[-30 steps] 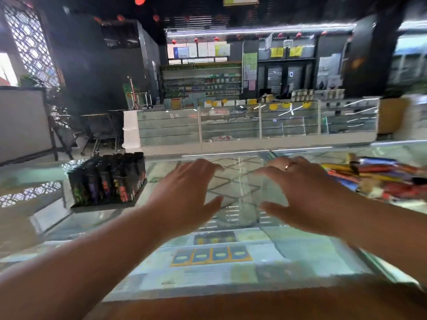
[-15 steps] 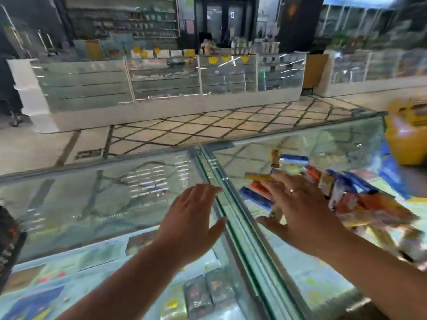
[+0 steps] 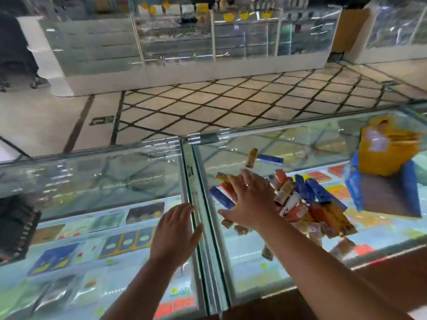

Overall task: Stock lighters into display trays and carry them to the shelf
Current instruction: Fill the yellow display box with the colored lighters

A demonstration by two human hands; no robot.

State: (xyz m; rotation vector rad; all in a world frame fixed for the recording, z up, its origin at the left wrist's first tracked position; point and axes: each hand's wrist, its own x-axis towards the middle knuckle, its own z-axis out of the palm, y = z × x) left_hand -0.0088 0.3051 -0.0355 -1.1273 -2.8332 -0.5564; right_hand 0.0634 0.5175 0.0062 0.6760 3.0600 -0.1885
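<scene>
Head view looks down on a glass counter [image 3: 97, 181] made of two cases that meet at a green-edged seam [image 3: 208, 239]. The left hand [image 3: 174, 229] is flat and open, fingers straight and thumb out, over the left case just beside the seam. Whether the palm touches the glass I cannot tell. The right hand [image 3: 250, 204] is open too, fingers spread and pointing away, with a ring [image 3: 246, 185] on one finger. It lies over the near-left edge of a loose pile of lighters [image 3: 305, 204] — red, blue, orange and white — heaped on the right case's top. It grips nothing that shows; any contact with the pile is hidden by the hand itself. Two stray lighters [image 3: 270, 159] lie just behind the pile. At the far left edge a dark display tray [image 3: 18, 227] stands on the glass, its contents blurred, well apart from both hands. Right of the pile sits an open blue carton [image 3: 406, 181], with a yellow package [image 3: 388, 148] just behind it.
</scene>
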